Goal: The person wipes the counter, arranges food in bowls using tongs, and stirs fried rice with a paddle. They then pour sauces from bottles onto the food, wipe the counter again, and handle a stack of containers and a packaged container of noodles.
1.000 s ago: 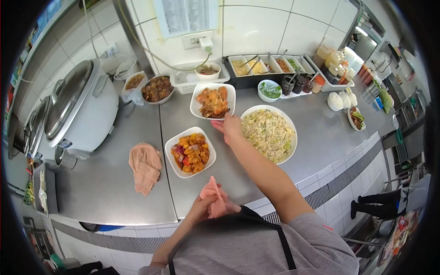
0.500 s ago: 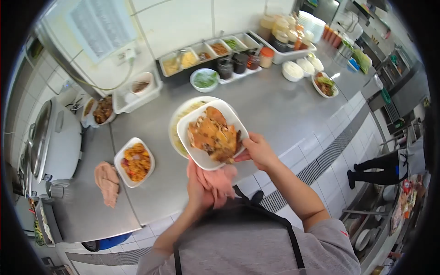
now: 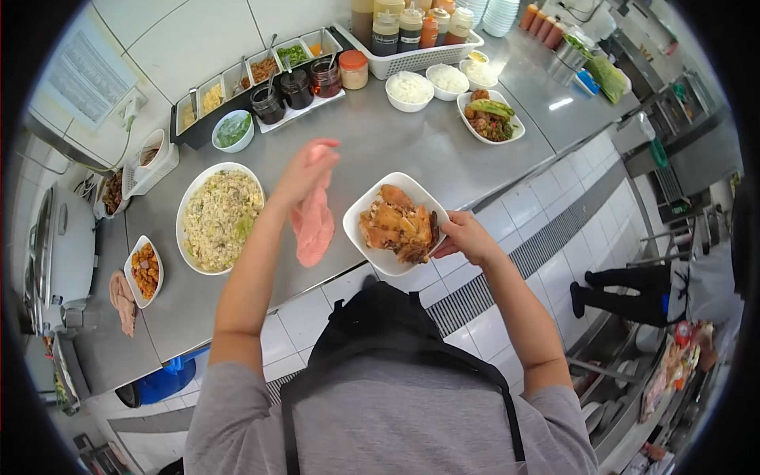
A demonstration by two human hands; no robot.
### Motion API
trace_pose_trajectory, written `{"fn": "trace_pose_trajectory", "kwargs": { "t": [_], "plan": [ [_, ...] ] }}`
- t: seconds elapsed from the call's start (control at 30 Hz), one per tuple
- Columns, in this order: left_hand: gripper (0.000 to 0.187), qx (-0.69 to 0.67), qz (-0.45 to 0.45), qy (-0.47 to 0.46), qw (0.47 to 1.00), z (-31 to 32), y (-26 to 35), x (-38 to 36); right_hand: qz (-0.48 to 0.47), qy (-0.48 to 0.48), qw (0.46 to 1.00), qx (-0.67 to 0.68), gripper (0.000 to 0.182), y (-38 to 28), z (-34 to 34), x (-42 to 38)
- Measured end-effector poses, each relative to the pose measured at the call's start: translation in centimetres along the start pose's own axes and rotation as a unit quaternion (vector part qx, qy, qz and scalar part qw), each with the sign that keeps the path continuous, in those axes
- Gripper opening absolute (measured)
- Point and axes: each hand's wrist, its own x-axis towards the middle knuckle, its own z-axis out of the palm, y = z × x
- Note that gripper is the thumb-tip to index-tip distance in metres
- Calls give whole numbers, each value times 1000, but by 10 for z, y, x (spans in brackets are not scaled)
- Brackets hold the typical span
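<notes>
My right hand (image 3: 469,239) grips the right rim of a square white bowl (image 3: 360,198), held over the counter's front edge. Browned roast chicken pieces (image 3: 398,224) lie in it. From my left hand (image 3: 307,172), raised over the counter, hangs a pink cloth (image 3: 313,226); the fingers are closed on it. Left of that hand stands a large round bowl of fried rice (image 3: 220,220) with green bits. Farther left are a small white bowl of orange-brown food (image 3: 146,271) and a second, crumpled pink cloth (image 3: 123,301).
Along the wall are a condiment tray (image 3: 237,77), sauce jars (image 3: 296,89) and a basket of squeeze bottles (image 3: 427,55). Bowls of rice (image 3: 409,90) and a meat dish (image 3: 491,117) stand at the back right. Large cookers (image 3: 67,245) sit left. Another person (image 3: 657,285) stands at right.
The chicken bowl has moved right, off the fried rice bowl it covered. My left hand has left the bowl's underside and swung up and left with the cloth. The view has shifted right.
</notes>
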Motion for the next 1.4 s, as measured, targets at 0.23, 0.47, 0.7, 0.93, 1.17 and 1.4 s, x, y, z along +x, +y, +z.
{"fn": "trace_pose_trajectory", "kwargs": {
  "t": [0.23, 0.47, 0.7, 0.93, 1.17, 1.4],
  "plan": [
    [35, 259, 29, -404, 877, 56, 18, 98, 46, -124, 988, -83, 34, -34, -68, 100],
    [23, 378, 75, -348, 854, 62, -3, 116, -59, -127, 964, -225, 30, -74, -83, 162],
    [38, 395, -66, -69, 914, 72, -8, 71, -294, 98, 923, -227, 25, -92, -115, 145],
    [40, 185, -120, 228, 948, 41, -29, 66, -277, 174, 934, -145, 18, -156, -228, 165],
    [39, 513, -34, 385, 767, 56, 25, 63, -400, 255, 852, -220, 46, -215, -318, 311],
    [34, 130, -155, 405, 892, 181, -19, 28, -310, 287, 823, -379, 87, -217, -289, 348]
  ]
}}
